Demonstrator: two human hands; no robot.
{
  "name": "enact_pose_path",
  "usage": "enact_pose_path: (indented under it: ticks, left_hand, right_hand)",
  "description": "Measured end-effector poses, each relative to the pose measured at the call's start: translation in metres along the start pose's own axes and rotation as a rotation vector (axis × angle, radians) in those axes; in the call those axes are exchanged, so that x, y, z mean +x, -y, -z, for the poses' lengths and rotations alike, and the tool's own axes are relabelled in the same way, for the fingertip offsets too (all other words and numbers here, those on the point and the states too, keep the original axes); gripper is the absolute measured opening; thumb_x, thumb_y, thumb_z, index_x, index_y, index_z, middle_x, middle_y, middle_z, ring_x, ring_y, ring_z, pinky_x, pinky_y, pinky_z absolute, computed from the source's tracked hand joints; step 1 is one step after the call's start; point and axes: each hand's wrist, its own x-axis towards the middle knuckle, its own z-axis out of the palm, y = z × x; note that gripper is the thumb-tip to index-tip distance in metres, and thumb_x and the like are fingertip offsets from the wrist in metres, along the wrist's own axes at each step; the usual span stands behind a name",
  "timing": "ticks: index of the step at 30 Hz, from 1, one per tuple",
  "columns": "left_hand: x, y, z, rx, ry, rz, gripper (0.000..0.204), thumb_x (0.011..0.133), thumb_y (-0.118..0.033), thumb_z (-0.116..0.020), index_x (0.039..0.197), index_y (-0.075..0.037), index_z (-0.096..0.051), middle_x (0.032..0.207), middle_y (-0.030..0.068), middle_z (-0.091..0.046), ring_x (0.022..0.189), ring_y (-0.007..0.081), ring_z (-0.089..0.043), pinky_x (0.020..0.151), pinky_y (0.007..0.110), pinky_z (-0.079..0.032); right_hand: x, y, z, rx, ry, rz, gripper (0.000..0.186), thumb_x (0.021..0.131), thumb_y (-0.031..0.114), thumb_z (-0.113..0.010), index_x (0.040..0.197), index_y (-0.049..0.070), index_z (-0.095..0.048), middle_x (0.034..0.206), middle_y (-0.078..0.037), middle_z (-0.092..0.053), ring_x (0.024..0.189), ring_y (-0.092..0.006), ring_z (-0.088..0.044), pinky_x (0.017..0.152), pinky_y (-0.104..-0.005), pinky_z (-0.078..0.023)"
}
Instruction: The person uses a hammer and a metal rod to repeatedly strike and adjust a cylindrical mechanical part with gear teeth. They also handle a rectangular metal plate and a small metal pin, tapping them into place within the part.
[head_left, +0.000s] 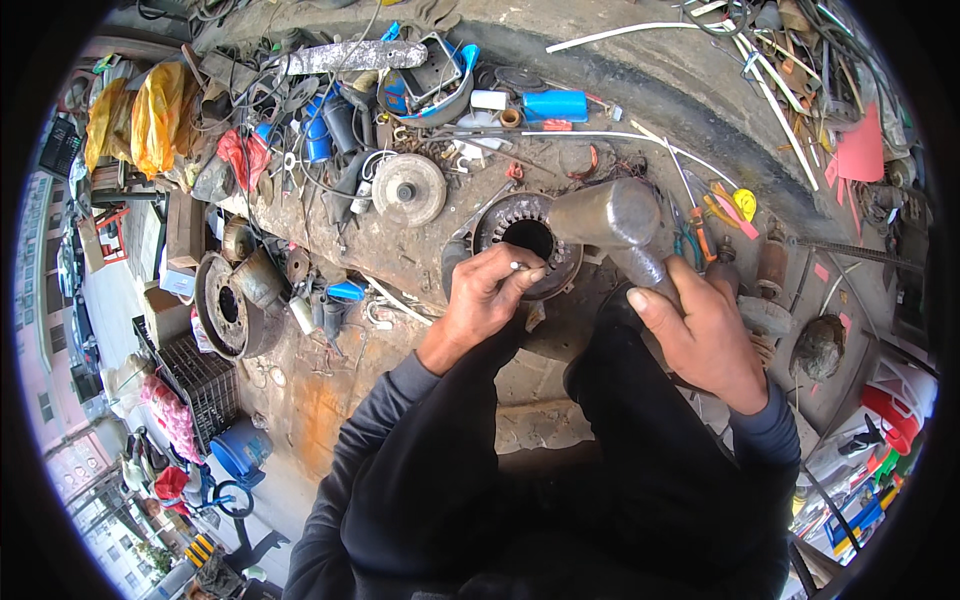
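Between my legs sits a round motor stator [483, 232], its slotted ring surrounding a dark central hole. At its near rim, my left hand [478, 298] is closed in a pinch on a thin metal rod [517, 266]; only its pale end shows, so whether it is a punch or a chisel is unclear. My right hand [706, 338] is wrapped round the short handle of a heavy hammer [607, 214]. The worn metal hammer head hangs over the right side of the stator, apart from the rod in this view and hiding part of the rim.
A grey disc [409, 190] with a central hub lies beyond my left hand. Orange-handled pliers [703, 236] and a glass bottle [772, 258] lie right of the hammer. A rusty drum [232, 308] and black crate [200, 385] stand left. Cables and scrap cover the far ground.
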Motion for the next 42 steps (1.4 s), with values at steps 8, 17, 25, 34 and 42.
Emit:
enact_pose_path:
  ticks: [8, 17, 25, 34, 42]
  left_hand:
    - [0.014, -0.002, -0.015, -0.015, 0.015, 0.009, 0.007, 0.094, -0.001, -0.078, 0.097, 0.001, -0.073, 0.094, 0.0118, -0.075, 0.081, 0.0268, -0.073, 0.073, 0.035, -0.057]
    - [0.022, 0.0, -0.021, -0.011, -0.009, -0.007, 0.009, 0.092, -0.002, -0.08, 0.098, 0.001, -0.074, 0.093, 0.0126, -0.075, 0.083, 0.0284, -0.074, 0.075, 0.036, -0.058]
    - [0.022, 0.0, -0.021, 0.014, 0.029, -0.027, 0.009, 0.092, -0.001, -0.08, 0.098, 0.001, -0.074, 0.094, 0.0131, -0.076, 0.085, 0.029, -0.074, 0.076, 0.037, -0.059]
    - [0.022, 0.0, -0.024, 0.031, 0.031, -0.039, 0.009, 0.091, -0.002, -0.08, 0.098, 0.0, -0.075, 0.093, 0.0127, -0.075, 0.085, 0.0302, -0.074, 0.075, 0.038, -0.059]
    - [0.017, 0.014, -0.029, 0.084, 0.048, -0.151, 0.023, 0.086, 0.001, -0.078, 0.108, -0.003, -0.076, 0.108, 0.015, -0.076, 0.101, 0.0354, -0.074, 0.088, 0.04, -0.061]
  right_hand:
    - [0.005, -0.003, 0.001, 0.121, -0.004, -0.097, 0.035, 0.103, 0.028, -0.071, 0.094, -0.002, -0.054, 0.076, -0.025, -0.06, 0.073, -0.0499, -0.06, 0.067, -0.05, -0.048]
    - [0.004, -0.005, 0.002, 0.117, 0.001, -0.11, 0.038, 0.103, 0.029, -0.071, 0.092, -0.003, -0.053, 0.075, -0.026, -0.058, 0.07, -0.0486, -0.057, 0.066, -0.0498, -0.046]
    - [0.001, -0.002, 0.006, 0.144, -0.003, -0.101, 0.039, 0.103, 0.031, -0.071, 0.094, -0.002, -0.053, 0.077, -0.025, -0.057, 0.07, -0.0474, -0.057, 0.067, -0.0495, -0.046]
    - [0.002, 0.013, 0.015, 0.159, -0.013, -0.064, 0.033, 0.102, 0.029, -0.072, 0.098, 0.0, -0.057, 0.078, -0.022, -0.058, 0.069, -0.0461, -0.057, 0.068, -0.0482, -0.046]
    - [-0.017, 0.022, 0.029, -0.235, -0.115, 0.351, 0.031, 0.097, 0.032, -0.076, 0.098, 0.004, -0.062, 0.069, -0.012, -0.063, 0.06, -0.038, -0.061, 0.069, -0.0505, -0.048]
